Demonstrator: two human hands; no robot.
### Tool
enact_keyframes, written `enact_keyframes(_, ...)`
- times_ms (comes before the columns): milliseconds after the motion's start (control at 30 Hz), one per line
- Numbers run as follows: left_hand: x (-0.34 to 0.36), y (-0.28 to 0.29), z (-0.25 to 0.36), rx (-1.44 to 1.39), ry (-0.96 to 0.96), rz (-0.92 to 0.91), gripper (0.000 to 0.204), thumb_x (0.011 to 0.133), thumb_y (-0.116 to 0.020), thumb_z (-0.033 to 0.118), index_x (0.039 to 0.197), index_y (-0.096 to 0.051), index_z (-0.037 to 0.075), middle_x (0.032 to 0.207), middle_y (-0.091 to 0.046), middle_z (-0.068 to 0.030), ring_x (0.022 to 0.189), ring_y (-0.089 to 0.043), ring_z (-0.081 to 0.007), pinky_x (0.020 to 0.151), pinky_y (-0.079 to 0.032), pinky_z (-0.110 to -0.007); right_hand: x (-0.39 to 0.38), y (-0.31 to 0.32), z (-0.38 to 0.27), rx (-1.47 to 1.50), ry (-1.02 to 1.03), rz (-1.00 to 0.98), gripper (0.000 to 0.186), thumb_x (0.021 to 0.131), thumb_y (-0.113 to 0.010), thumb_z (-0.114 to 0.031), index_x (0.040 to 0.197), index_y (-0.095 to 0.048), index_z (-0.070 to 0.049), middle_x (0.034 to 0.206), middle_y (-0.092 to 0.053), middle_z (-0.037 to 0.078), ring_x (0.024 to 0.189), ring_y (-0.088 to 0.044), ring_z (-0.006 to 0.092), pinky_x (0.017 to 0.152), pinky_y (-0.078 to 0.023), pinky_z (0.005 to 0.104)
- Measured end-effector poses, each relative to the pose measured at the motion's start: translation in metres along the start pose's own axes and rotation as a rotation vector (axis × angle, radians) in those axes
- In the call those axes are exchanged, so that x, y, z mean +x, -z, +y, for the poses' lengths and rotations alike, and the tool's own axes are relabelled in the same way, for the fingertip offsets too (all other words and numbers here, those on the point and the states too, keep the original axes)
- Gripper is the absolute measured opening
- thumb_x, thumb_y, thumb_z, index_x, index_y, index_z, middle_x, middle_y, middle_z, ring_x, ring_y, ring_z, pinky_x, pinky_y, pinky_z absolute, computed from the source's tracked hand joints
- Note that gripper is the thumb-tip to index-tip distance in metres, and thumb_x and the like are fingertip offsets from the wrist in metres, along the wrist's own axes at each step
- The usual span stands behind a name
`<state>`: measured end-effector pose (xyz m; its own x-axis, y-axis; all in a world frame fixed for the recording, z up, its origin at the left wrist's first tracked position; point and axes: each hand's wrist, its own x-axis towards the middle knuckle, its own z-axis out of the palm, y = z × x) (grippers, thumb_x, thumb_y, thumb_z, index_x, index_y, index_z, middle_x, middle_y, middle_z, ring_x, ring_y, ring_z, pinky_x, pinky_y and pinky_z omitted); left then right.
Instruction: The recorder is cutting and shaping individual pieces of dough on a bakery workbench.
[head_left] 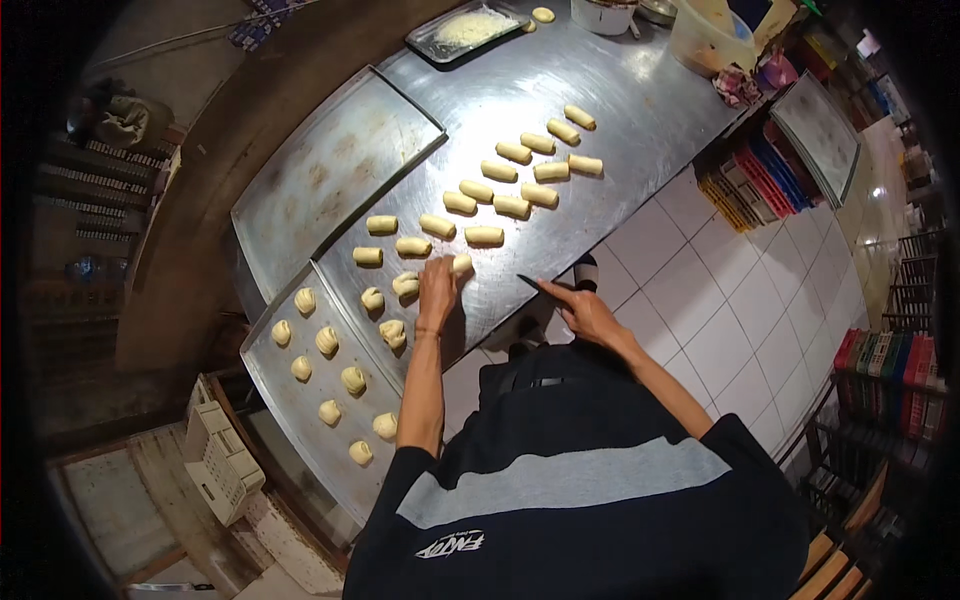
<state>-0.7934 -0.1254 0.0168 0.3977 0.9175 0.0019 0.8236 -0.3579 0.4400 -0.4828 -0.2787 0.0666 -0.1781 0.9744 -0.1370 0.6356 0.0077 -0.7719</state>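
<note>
My left hand [436, 288] is closed on a short pale dough roll [462, 264] at the near edge of the steel table [650, 110]. My right hand [583, 312] grips a dark-bladed knife [529, 282], held out just right of that roll, by the table's edge. More cylindrical dough rolls [512, 207] lie in loose slanting rows beyond my hands. Left of my left hand, several cut, folded dough pieces [393, 333] sit on the table. Shaped dough balls [326, 340] rest spaced out on a metal tray [275, 365] at the lower left.
A bare tray [330, 160] lies at upper left. A flour tray [470, 35] and plastic tubs [700, 35] stand at the back. Colored crates [760, 170] with another tray [815, 135], more crates [890, 385] and tiled floor [720, 310] are right. A cream crate [222, 455] is lower left.
</note>
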Motion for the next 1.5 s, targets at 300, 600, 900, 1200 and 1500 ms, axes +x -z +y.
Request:
enact_keyframes(300,-0.095,-0.018,0.053,0.095,-0.022,-0.095,0.069,0.101,-0.062,0.017,0.161,-0.035,0.001,0.167,-0.032,-0.0242,0.158,-0.025,-0.0403,0.127,-0.019,-0.061,-0.01,0.012,0.0,-0.019,-0.065,-0.042,0.079,0.086,-0.053,0.003,0.159,-0.049,-0.026,0.065,-0.057,0.025,0.053,-0.056,0.0353,0.062,-0.049,0.0472)
enact_keyframes(600,-0.061,-0.052,0.047,0.138,0.18,0.138,0.065,0.109,-0.048,0.028,0.165,-0.028,0.001,0.172,-0.023,-0.0232,0.16,-0.016,-0.0433,0.129,-0.011,-0.06,0.003,-0.014,-0.021,-0.032,-0.073,-0.163,0.075,0.087,-0.056,0.001,0.158,-0.051,-0.024,0.07,-0.061,0.026,0.058,-0.06,0.0371,0.065,-0.051,0.0465)
enact_keyframes(900,-0.095,-0.057,0.064,0.082,0.221,0.052,0.074,0.106,-0.052,0.04,0.17,-0.021,0.019,0.175,-0.013,-0.021,0.161,-0.006,-0.0463,0.124,-0.006,-0.068,-0.008,-0.014,-0.036,-0.004,-0.169,-0.216,0.077,0.087,-0.056,0.004,0.158,-0.05,-0.024,0.075,-0.062,0.027,0.063,-0.063,0.0396,0.067,-0.051,0.0463)
enact_keyframes(1200,-0.101,-0.044,-0.005,-0.565,0.379,0.479,0.052,0.103,-0.064,0.014,0.152,-0.049,0.002,0.144,-0.058,-0.0214,0.121,-0.066,-0.0328,0.095,-0.056,-0.038,0.023,-0.032,-0.002,-0.013,0.146,-0.036,0.079,0.086,-0.056,0.004,0.159,-0.048,-0.025,0.099,-0.071,0.029,0.07,-0.067,0.042,0.072,-0.054,0.0476)
enact_keyframes(1500,-0.094,-0.041,0.003,-0.634,0.747,0.173,0.027,0.09,-0.081,0.015,0.111,-0.074,-0.001,0.099,-0.076,-0.0108,0.089,-0.072,-0.0214,0.081,-0.058,-0.037,0.041,-0.038,-0.018,0.047,0.169,-0.035,0.075,0.09,-0.056,0.003,0.159,-0.048,-0.025,0.135,-0.068,0.019,0.081,-0.072,0.0435,0.079,-0.055,0.0492)
